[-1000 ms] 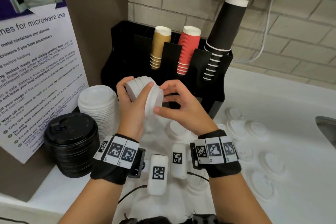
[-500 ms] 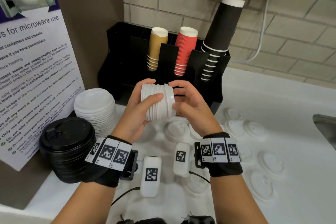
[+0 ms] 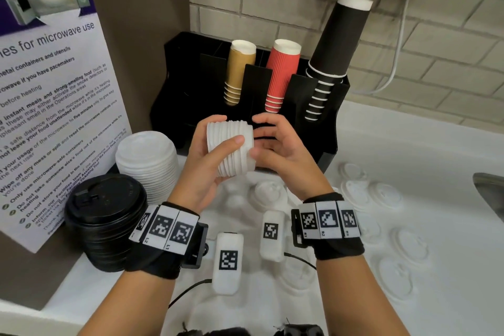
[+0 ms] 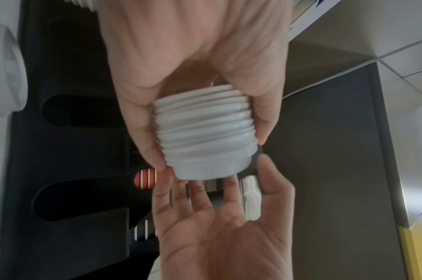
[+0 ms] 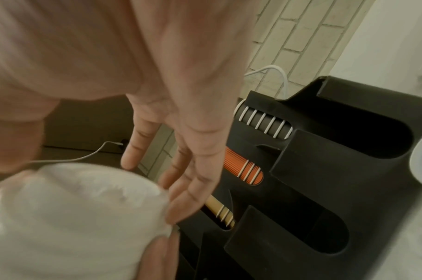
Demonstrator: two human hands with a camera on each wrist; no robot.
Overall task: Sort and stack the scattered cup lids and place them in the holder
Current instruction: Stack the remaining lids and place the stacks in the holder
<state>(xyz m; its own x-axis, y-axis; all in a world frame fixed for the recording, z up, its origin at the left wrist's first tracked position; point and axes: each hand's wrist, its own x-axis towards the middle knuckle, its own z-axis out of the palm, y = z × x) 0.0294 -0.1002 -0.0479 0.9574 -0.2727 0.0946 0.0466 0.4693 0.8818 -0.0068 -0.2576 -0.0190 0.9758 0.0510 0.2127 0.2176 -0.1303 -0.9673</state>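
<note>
**Small lid stack held sideways in front of the holder**

Head view showed, farthest to the left of the hands, a stack of black lids point(image 3: 106, 219), and just behind it a taller stack of large white lids point(image 3: 148, 161), both standing on the white counter point(image 3: 409, 158). The left hand point(image 3: 207, 169) gripped a short stack of small white lids point(image 3: 231, 148), thumb across the near side and fingers curled round the far side. The stack lay on its side, its long axis running left to right, with the open end facing the right hand point(image 3: 283, 150). That hand was released: the left wrist view showed its palm spread and fingers straight just off the stack's end, touching it lightly if at all.

Directly beyond both hands stood the black holder point(image 3: 191, 84), its front slots dark and apparently free in the right wrist view, while tan cups point(image 3: 238, 71), red cups point(image 3: 281, 73) and black cups point(image 3: 338, 49) filled the rear tubes. The left hand was the nearer carrier; in my judgement the stack would need turning upright before going forward into a slot, and the slot walls looked like the likeliest snag.

To the right of and beneath the right hand, loose white lids point(image 3: 381, 194) lay scattered on the counter, not yet gathered.
</note>
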